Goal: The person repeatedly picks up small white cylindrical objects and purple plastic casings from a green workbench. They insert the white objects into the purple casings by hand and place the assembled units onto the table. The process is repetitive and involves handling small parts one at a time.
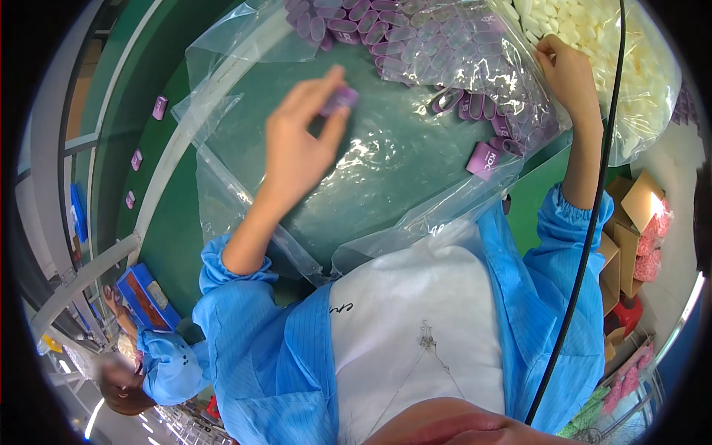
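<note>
Left fingers (324, 83) hold purple piece (344, 97); loose purple casing (478, 166) bears white lettering (489, 157).

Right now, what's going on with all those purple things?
The person's left hand holds a small purple piece over the clear plastic. The right hand is at the edge of the bag of white pieces; whether it grips anything is hard to tell. More purple pieces are heaped beside that bag, and three lie apart at the left.
</note>
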The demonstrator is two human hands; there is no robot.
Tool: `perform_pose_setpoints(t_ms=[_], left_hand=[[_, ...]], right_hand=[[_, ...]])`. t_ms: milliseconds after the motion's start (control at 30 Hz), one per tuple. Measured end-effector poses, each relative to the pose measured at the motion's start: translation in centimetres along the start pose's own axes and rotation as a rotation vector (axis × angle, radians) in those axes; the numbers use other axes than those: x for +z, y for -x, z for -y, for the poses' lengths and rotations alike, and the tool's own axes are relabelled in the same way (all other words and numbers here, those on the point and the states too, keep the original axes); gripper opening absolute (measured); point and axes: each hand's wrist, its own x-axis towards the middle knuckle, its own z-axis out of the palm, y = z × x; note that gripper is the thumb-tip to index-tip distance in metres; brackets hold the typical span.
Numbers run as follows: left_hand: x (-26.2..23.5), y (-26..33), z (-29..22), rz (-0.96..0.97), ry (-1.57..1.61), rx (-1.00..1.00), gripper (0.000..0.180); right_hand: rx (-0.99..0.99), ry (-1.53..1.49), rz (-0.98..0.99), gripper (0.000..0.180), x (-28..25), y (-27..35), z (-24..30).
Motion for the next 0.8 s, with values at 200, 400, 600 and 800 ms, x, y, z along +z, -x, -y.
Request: perform_pose_setpoints(t_ms=[200, 400, 600, 800], left_hand=[[3.0, 2.1, -1.5, 0.174, 0.19, 0.051, 0.048], [3.8, 2.8, -0.4, 0.052, 0.271, 0.02, 0.031], [4.2, 2.7, 0.0, 0.102, 0.339, 0.122, 0.025], [4.2, 2.7, 0.2, 0.089, 0.354, 0.119, 0.027]], right_hand=[[-0.079, 0.006, -0.056, 0.013, 0.0, -0.6, 0.0], [-0.113, -0.324, -0.424, 0.016, -2.6, 2.9, 9.1], [-0.671, -0.654, -0.115, 0.029, 1.8, 6.6, 17.1], [-0.791, -0.552, -0.068, 0.032, 2.3, 6.9, 17.3]])
